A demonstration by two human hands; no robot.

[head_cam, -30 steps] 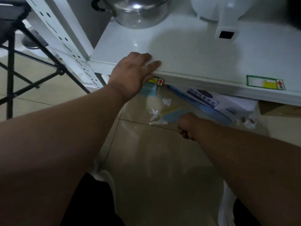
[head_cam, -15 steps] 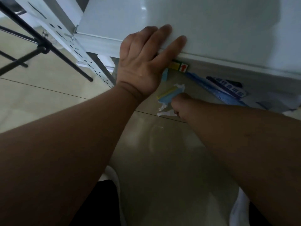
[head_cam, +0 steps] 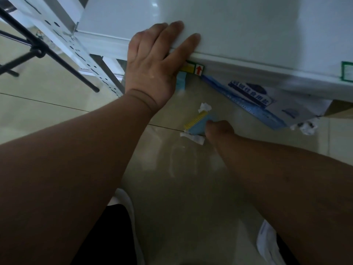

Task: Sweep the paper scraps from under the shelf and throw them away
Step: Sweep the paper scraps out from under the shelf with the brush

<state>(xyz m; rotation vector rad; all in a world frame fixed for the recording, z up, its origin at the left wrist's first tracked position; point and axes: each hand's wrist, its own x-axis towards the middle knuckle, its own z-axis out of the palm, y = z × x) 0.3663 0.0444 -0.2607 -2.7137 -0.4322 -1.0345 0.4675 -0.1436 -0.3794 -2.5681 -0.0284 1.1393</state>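
Observation:
My left hand (head_cam: 154,60) lies flat, fingers spread, on the front edge of the white shelf (head_cam: 248,35). Below the shelf, my right hand (head_cam: 219,131) is closed around a small blue brush with yellow bristles (head_cam: 198,123), held low over the tiled floor. One white paper scrap (head_cam: 204,107) lies just beyond the bristles. Another scrap (head_cam: 194,138) lies on the near side of the brush, beside my knuckles. More crumpled scraps (head_cam: 305,128) sit further right under the shelf.
A blue-and-white printed bag or box (head_cam: 254,100) lies under the shelf at the right. A perforated white shelf post (head_cam: 82,54) and black stand legs (head_cam: 47,52) are at the left. A white bag (head_cam: 267,243) is at the lower right.
The view has shifted and now shows more of the floor beneath the shelf. My right hand has drawn the brush toward me, and one scrap now lies beyond the bristles. My left hand has stayed on the shelf edge.

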